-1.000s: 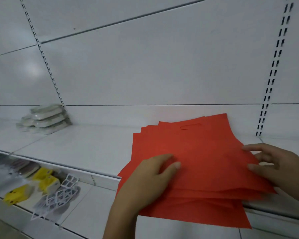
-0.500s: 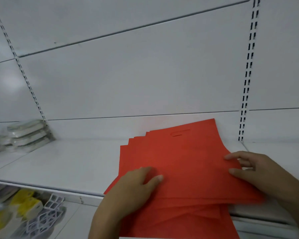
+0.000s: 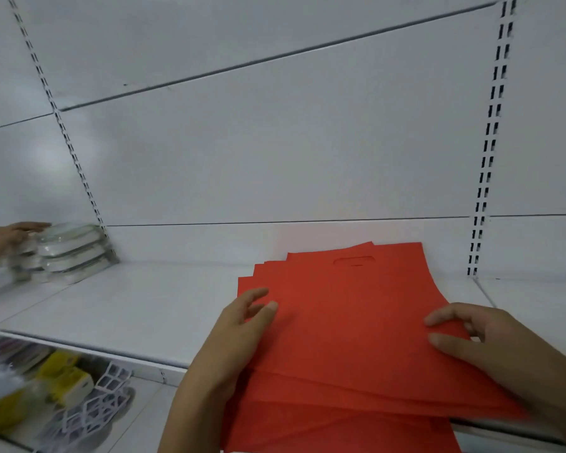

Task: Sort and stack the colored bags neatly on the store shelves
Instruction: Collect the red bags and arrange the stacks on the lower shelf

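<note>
A fanned stack of several flat red bags (image 3: 350,322) lies on the white store shelf (image 3: 138,308), its near edge hanging over the shelf's front. A cut-out handle slot shows near the top bag's far edge. My left hand (image 3: 239,325) rests on the stack's left side, fingers spread and slightly lifted. My right hand (image 3: 477,341) pinches the stack's right edge, thumb on top and fingers curled around it.
Another person's hand (image 3: 7,237) touches a pile of clear-wrapped white packs (image 3: 69,253) at the shelf's far left. A lower shelf at bottom left holds yellow boxes (image 3: 62,380) and white plastic frames (image 3: 92,410). Slotted uprights (image 3: 490,138) run up the back panel.
My left hand slid up along the stack's left side and its fingers spread. The bags shifted slightly. Another person's hand came into view at the far-left packs.
</note>
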Demonstrator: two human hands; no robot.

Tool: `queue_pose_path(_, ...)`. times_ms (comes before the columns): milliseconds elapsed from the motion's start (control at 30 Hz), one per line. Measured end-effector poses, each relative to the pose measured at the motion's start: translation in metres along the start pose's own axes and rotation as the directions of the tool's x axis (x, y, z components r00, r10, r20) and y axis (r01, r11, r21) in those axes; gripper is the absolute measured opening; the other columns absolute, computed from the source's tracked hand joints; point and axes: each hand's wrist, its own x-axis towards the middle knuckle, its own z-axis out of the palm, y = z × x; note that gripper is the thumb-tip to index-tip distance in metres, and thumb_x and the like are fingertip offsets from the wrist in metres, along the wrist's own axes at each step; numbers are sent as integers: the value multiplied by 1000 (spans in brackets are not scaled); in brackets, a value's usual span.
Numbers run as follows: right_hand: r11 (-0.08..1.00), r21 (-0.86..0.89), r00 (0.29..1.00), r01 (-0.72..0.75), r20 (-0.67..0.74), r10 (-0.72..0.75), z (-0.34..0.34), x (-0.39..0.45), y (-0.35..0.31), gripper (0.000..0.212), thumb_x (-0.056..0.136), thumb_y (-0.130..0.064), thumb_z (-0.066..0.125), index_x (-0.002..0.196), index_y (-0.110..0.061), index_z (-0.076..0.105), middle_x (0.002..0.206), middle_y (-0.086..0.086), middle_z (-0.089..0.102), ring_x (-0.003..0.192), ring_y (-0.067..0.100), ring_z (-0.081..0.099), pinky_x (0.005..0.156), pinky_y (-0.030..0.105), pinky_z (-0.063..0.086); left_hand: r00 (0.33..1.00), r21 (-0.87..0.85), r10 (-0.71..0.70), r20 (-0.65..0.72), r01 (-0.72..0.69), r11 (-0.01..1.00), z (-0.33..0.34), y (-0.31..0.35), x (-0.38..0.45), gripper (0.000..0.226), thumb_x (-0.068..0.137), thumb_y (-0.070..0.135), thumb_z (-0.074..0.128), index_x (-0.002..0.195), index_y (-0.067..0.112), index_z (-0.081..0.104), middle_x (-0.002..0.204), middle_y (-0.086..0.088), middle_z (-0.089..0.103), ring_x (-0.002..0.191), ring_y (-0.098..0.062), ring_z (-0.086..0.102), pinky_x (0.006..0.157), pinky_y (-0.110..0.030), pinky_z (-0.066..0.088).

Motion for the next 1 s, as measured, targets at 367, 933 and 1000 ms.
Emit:
queue_pose_path(367, 977, -184, 993, 109, 75, -96, -3, -14, -11, 40, 79, -6, 72, 91, -44, 67, 91, -17, 69, 76, 6, 67, 70, 26, 54, 988, 75, -58, 146, 47, 996, -6, 12, -4, 45, 78, 34, 76, 119, 30, 58, 102, -3, 69, 85, -14, 70, 76, -28, 56)
queue_pose_path(933, 916, -261, 927, 303, -140, -347, 28, -59, -36, 63, 84, -1, 61, 112, -56, 51, 115, -45, 45, 105, -20, 45, 78, -4, 33, 938, -12, 344, 39, -343, 939, -7, 11, -38, 43, 86, -1, 62, 94, 39, 74, 96, 20, 72, 93, 4, 65, 78, -6, 47)
queue_pose_path(1000, 909, -292, 906, 296, -215, -364, 29, -75, -34, 67, 83, 2, 61, 117, -54, 49, 118, -44, 45, 109, -20, 44, 83, -6, 30, 930, -68, 329, 161, -323, 944, -6, 12, -45, 42, 84, 1, 65, 92, 42, 75, 94, 20, 73, 92, 4, 66, 77, -7, 47)
